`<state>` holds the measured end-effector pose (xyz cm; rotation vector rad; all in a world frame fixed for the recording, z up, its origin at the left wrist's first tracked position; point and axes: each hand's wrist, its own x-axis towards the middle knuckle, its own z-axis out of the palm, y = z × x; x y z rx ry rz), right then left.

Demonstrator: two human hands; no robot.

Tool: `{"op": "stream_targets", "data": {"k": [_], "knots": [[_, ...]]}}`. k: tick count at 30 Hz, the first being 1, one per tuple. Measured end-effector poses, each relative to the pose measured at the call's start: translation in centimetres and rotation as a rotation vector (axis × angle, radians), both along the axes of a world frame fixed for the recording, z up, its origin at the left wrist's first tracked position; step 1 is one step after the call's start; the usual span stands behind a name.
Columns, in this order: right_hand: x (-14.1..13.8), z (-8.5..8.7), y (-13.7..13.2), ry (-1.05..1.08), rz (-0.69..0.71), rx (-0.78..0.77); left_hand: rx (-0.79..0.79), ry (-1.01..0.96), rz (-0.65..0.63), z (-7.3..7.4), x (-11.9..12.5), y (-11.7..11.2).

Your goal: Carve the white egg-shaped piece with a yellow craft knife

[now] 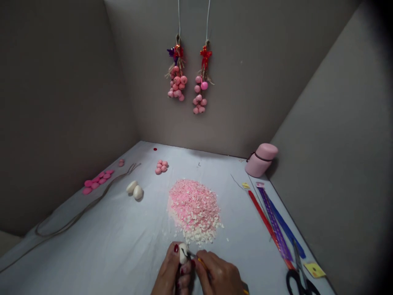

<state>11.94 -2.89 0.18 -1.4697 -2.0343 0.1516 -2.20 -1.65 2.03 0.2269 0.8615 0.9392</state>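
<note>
head, smooth ball (183,253), thin tool (192,255), pink flakes (193,205)

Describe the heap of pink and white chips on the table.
The heap is a low, loose mound of small flaky chips, pink on top and behind, white along the near edge, strays scattered around. It lies on the pale tabletop, nothing on it. Close by that edge, the left hand holds a white piece and the right hand a thin tool.

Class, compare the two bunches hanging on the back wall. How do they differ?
The left bunch is topped with purple and red; the right bunch with red only. The left bunch is compact; the right bunch hangs longer and looser. Both are pink balls on white cords.
</note>
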Motion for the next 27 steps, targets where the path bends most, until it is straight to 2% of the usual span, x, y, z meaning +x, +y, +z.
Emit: {"op": "stream_targets", "data": {"k": [3,6,12,17,23,27], "knots": [[0.8,0.4,0.4,0.015,-0.079,-0.052,0.074,0.015,-0.053,-0.1,-0.1,-0.2],[1.5,0.8,0.7,0.076,-0.137,-0.094,0.073,-0.029,-0.083,-0.2,-0.2,-0.3],[1.5,0.4,0.6,0.074,-0.121,-0.057,0.000,-0.131,-0.006,-0.1,-0.3,0.4],[1.7,0.1,0.7,0.091,-0.105,-0.063,-0.076,-0.179,-0.071,0.7,-0.8,1.1],[1.5,-0.1,0.3,0.177,-0.059,-0.014,-0.003,-0.226,-0.099,0.6,-1.2,1.2],[1.1,-0.2,0.1,0.245,-0.012,0.008,-0.001,-0.224,-0.051,0.3,-1.3,1.1]]}}
